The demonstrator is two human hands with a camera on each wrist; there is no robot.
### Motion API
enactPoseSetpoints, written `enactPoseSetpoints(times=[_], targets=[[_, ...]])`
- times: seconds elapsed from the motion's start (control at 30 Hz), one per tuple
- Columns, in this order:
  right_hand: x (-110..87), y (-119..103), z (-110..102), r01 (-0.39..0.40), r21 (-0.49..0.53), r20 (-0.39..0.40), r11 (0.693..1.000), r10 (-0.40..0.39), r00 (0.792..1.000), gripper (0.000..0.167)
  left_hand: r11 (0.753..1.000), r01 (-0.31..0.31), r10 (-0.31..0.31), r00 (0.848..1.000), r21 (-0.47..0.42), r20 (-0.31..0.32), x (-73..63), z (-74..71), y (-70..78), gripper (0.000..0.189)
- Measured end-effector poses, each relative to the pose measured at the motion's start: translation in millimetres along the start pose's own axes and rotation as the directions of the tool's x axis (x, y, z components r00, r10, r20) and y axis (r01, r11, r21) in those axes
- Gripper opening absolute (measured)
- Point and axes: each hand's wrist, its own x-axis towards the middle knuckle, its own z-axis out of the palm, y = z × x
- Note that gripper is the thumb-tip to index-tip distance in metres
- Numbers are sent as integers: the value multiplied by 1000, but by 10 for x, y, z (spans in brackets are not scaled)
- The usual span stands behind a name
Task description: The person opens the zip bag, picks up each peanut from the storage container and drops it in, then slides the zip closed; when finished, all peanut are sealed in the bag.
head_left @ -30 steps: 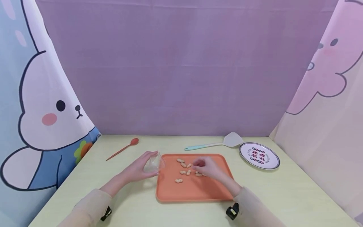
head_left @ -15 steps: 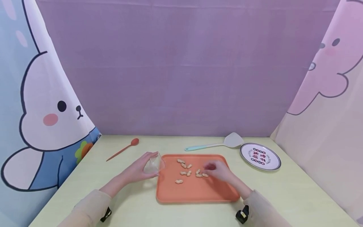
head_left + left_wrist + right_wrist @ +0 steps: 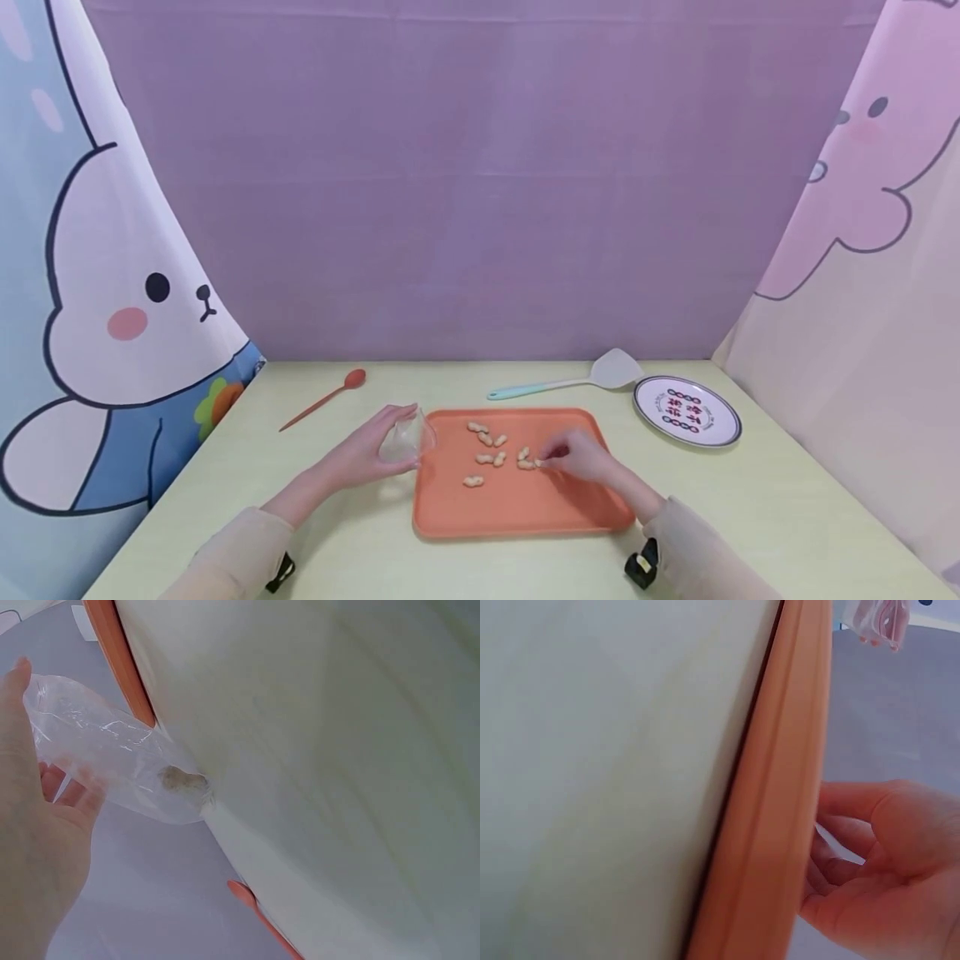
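In the head view my left hand (image 3: pixel 367 450) grips a clear plastic bag (image 3: pixel 405 439) beside the left edge of the orange tray (image 3: pixel 517 512). The left wrist view shows a single peanut (image 3: pixel 182 780) in the bag's lower end, with the fingers around its upper part. My right hand (image 3: pixel 581 458) is over the tray's right half, thumb and fingertips pinching the right end of an unshelled peanut (image 3: pixel 537 462). Just left of it lie two more, one being the peanut (image 3: pixel 526 464). Several others, such as the peanut (image 3: pixel 473 481), lie further left. The tray rim hides these fingertips in the right wrist view.
Behind the tray lies a spatula (image 3: pixel 562 383) with a mint handle. A white plate (image 3: pixel 686 412) with red lettering is at the right, near the spatula's head. To the left rests a red spoon (image 3: pixel 322 400). A purple cloth (image 3: pixel 480 183) rises behind the table.
My right hand first moved right, away from the middle peanuts, then lowered its fingertips onto the rightmost peanut. My left hand stays in place with the bag.
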Motion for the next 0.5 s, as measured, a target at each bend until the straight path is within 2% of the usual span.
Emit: enactPoseSetpoints(times=[0.2,0.5], targets=[[-4,2,5,-34,31,14,999,34,999,8,1000,-1,1,1000,0,-6,3,10,-11,78],[-2,-19,11,-28,-19,2,999,28,1000,6,1000,-16,16,1000,-17,-15,17,10,-32,77]])
